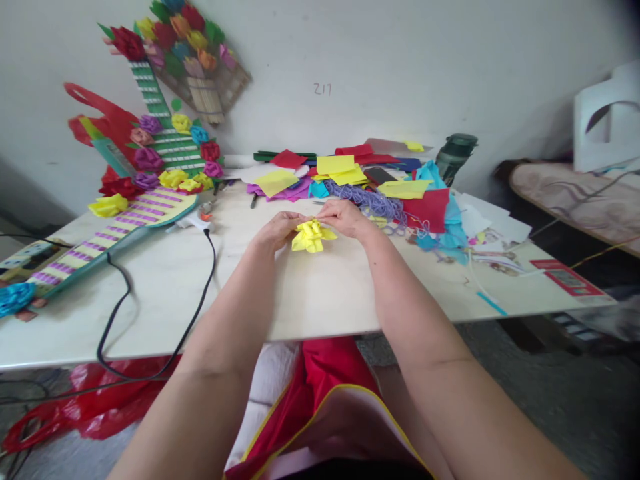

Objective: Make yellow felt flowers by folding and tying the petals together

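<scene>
A small yellow paper flower (311,236) of folded, looped strips is held just above the pale table (165,293), at its middle. My left hand (278,231) pinches the flower's left side with closed fingers. My right hand (344,217) pinches its top right edge, fingers closed as well. Both forearms reach in from the bottom of the view. Part of the flower is hidden under my fingertips.
A heap of coloured paper sheets (345,175) and purple cord (373,200) lies behind my hands. A striped craft board with paper roses (150,180) sits at the left, a black cable (120,300) and glue gun (197,220) near it, and a dark green bottle (454,157) stands at the back right.
</scene>
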The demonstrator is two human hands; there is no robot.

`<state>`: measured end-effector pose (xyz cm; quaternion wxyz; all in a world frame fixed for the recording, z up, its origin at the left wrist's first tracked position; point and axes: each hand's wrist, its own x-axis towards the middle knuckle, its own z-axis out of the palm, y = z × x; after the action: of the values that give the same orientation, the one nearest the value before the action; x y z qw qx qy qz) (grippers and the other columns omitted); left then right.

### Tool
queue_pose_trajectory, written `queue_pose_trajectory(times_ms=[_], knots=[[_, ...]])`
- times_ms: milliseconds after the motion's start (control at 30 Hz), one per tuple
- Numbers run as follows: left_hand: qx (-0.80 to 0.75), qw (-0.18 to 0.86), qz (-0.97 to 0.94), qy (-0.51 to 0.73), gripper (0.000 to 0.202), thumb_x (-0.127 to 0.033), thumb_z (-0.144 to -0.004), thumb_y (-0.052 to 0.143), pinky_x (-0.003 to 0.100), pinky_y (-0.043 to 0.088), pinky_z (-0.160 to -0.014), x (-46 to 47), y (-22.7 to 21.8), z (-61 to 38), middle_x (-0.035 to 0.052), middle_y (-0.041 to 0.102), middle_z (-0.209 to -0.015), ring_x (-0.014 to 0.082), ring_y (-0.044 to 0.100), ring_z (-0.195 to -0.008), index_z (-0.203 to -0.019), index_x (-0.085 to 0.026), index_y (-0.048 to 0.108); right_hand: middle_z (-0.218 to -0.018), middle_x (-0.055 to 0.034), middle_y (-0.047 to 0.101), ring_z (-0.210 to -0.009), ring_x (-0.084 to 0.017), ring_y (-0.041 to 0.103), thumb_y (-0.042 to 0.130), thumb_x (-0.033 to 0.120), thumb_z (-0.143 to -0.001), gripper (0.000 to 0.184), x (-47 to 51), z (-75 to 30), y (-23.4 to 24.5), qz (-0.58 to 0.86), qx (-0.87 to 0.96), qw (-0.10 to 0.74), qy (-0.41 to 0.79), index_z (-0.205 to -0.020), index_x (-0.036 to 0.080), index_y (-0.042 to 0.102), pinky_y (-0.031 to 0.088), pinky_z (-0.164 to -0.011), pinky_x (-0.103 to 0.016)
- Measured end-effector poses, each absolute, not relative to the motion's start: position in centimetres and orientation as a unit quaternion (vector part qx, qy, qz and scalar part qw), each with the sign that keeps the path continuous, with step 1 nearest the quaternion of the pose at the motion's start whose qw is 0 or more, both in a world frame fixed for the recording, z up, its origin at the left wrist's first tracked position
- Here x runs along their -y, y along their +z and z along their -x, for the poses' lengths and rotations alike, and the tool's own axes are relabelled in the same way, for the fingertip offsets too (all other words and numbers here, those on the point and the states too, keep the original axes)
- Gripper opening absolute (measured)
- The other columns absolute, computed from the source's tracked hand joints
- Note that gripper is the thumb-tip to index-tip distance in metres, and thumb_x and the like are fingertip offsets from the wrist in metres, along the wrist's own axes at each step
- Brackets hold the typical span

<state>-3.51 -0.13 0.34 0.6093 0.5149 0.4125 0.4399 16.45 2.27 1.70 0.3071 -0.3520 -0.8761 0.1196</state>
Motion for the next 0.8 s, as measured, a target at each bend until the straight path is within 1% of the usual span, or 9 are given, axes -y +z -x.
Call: queue_pose_trajectory(times_ms=[133, 267, 433, 533, 667, 800], knots=[[-0.421, 0.607, -0.509, 0.442, 0.028, -0.029, -0.051, 0.087, 0.024, 0.042, -0.053, 0.2, 0.4, 3.5, 0.0036, 0.064, -0.057, 0.0119, 0.057, -0.051, -0.059, -0.012, 0.067, -0.096, -0.0057, 0.073, -0.089, -0.017, 0.063, 0.061, 0.023, -0.085, 0.022, -1.4, -16.4, 2.4, 0.383, 0.873, 0.286, 0.098, -0.094, 0.022, 0.080, 0.045, -0.078, -0.027], [-0.418, 0.611, -0.510, 0.438, 0.026, -0.026, -0.049, 0.086, 0.026, 0.045, -0.056, 0.3, 0.5, 3.5, 0.0055, 0.067, -0.059, 0.0136, 0.059, -0.054, -0.061, -0.011, 0.069, -0.099, -0.0041, 0.072, -0.088, -0.017, 0.062, 0.062, 0.023, -0.084, 0.022, -1.0, -16.3, 2.7, 0.399, 0.872, 0.274, 0.074, -0.095, 0.025, 0.080, 0.043, -0.075, -0.027], [-0.415, 0.621, -0.510, 0.427, 0.024, -0.024, -0.046, 0.084, 0.027, 0.046, -0.058, 0.4, 0.6, 3.6, 0.0068, 0.068, -0.059, 0.0145, 0.059, -0.054, -0.060, -0.011, 0.070, -0.102, -0.0029, 0.073, -0.089, -0.017, 0.062, 0.063, 0.023, -0.083, 0.021, -0.7, -16.2, 3.0, 0.415, 0.871, 0.257, 0.046, -0.096, 0.027, 0.080, 0.040, -0.071, -0.027], [-0.410, 0.620, -0.523, 0.416, 0.023, -0.024, -0.048, 0.083, 0.027, 0.045, -0.058, 0.3, 0.6, 3.7, 0.0062, 0.066, -0.057, 0.0142, 0.059, -0.054, -0.060, -0.011, 0.069, -0.103, -0.0025, 0.073, -0.091, -0.017, 0.063, 0.063, 0.023, -0.084, 0.021, -0.5, -16.2, 3.1, 0.416, 0.873, 0.253, 0.031, -0.095, 0.027, 0.080, 0.040, -0.071, -0.028], [-0.413, 0.614, -0.539, 0.401, 0.026, -0.028, -0.049, 0.084, 0.025, 0.043, -0.054, 0.1, 0.4, 3.8, 0.0053, 0.066, -0.057, 0.0135, 0.059, -0.052, -0.061, -0.011, 0.068, -0.103, -0.0022, 0.073, -0.090, -0.017, 0.063, 0.062, 0.022, -0.084, 0.021, -0.4, -16.0, 3.1, 0.412, 0.877, 0.248, 0.014, -0.094, 0.026, 0.080, 0.040, -0.071, -0.028], [-0.406, 0.605, -0.544, 0.417, 0.029, -0.029, -0.048, 0.086, 0.025, 0.043, -0.054, -0.1, 0.1, 3.9, 0.0046, 0.067, -0.059, 0.0126, 0.059, -0.052, -0.064, -0.012, 0.069, -0.103, -0.0023, 0.073, -0.089, -0.017, 0.062, 0.061, 0.023, -0.085, 0.022, -0.4, -15.9, 3.1, 0.422, 0.874, 0.241, 0.015, -0.095, 0.026, 0.080, 0.040, -0.071, -0.028]])
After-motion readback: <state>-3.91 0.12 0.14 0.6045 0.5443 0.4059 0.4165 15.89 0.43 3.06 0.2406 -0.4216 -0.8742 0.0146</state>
